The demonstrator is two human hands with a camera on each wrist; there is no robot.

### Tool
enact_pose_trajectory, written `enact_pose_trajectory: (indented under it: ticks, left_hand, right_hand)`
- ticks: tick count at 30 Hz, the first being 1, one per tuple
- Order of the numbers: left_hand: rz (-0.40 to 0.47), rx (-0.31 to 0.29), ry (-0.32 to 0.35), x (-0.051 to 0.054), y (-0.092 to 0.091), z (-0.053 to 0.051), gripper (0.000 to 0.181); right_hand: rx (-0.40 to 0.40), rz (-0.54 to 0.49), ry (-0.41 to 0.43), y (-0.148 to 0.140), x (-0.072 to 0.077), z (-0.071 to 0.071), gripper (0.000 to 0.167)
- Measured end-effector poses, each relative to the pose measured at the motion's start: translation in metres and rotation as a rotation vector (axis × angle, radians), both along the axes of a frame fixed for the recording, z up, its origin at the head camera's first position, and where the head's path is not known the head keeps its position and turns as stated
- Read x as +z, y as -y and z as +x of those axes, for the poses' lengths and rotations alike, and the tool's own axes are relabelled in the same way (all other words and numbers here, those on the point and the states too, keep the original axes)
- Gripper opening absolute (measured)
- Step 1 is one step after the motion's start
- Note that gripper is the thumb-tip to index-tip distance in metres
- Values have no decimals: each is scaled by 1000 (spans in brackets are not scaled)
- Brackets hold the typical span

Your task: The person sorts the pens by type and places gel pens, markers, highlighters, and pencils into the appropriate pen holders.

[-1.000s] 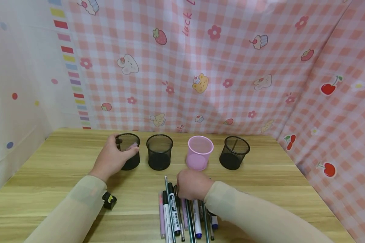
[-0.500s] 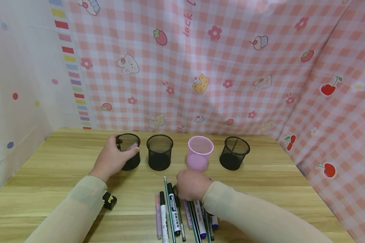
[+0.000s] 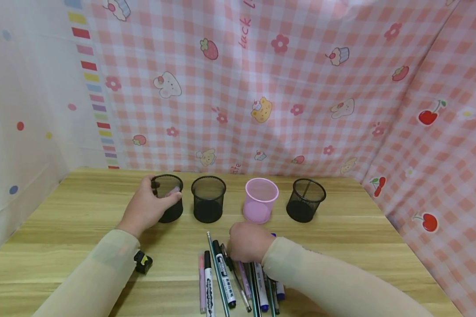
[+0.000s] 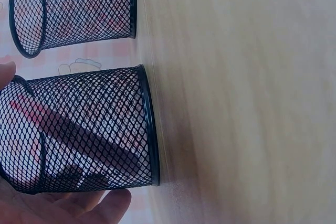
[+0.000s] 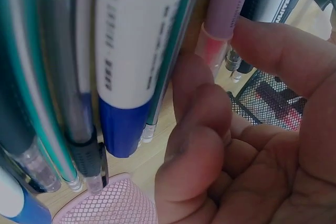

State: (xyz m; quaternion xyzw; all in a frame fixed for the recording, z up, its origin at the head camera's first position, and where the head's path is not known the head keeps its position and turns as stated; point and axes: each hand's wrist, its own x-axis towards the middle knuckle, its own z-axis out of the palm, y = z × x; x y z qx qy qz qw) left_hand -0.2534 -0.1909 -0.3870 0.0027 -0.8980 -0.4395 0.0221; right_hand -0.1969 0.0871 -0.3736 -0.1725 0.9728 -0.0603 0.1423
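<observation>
My left hand [image 3: 146, 204] grips the leftmost black mesh pen cup [image 3: 175, 214], thumb at the near rim and fingers round the far side. Through its mesh, a purple highlighter with a pink end [image 4: 86, 142] leans inside the cup. My right hand [image 3: 247, 242] is over the pile of pens, fingers curled. In the right wrist view its thumb and forefinger pinch the pink end of another purple highlighter [image 5: 229, 6]. Beside it lie a blue-capped white marker [image 5: 126, 124], green pencils [image 5: 34, 77] and a black-capped whiteboard marker [image 3: 225, 277].
Another black mesh cup [image 3: 208, 211], a pink cup [image 3: 258, 209] and a third black cup [image 3: 301, 209] stand in a row along the back of the wooden table [image 3: 83, 198]. Behind them hangs a pink checked cloth [image 3: 230, 79]. More pens lie under the right forearm.
The left pens of the pile, including a highlighter, black-capped markers and a pencil, have shifted left and fanned out. My right hand has moved slightly left; my left hand stays on the cup.
</observation>
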Motion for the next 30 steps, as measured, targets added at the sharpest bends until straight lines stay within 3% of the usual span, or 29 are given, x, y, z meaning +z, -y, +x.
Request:
enact_pose_trajectory:
  ticks: [17, 22, 30]
  left_hand:
    - [1, 6, -11, 0, -1, 0, 110]
    - [-2, 8, -10, 0, -1, 0, 112]
    - [-6, 11, -7, 1, -1, 1, 112]
  right_hand:
    - [7, -38, 14, -4, 0, -4, 20]
    - [15, -74, 16, -7, 3, -6, 18]
    - [-43, -172, 3, -12, 8, -9, 12]
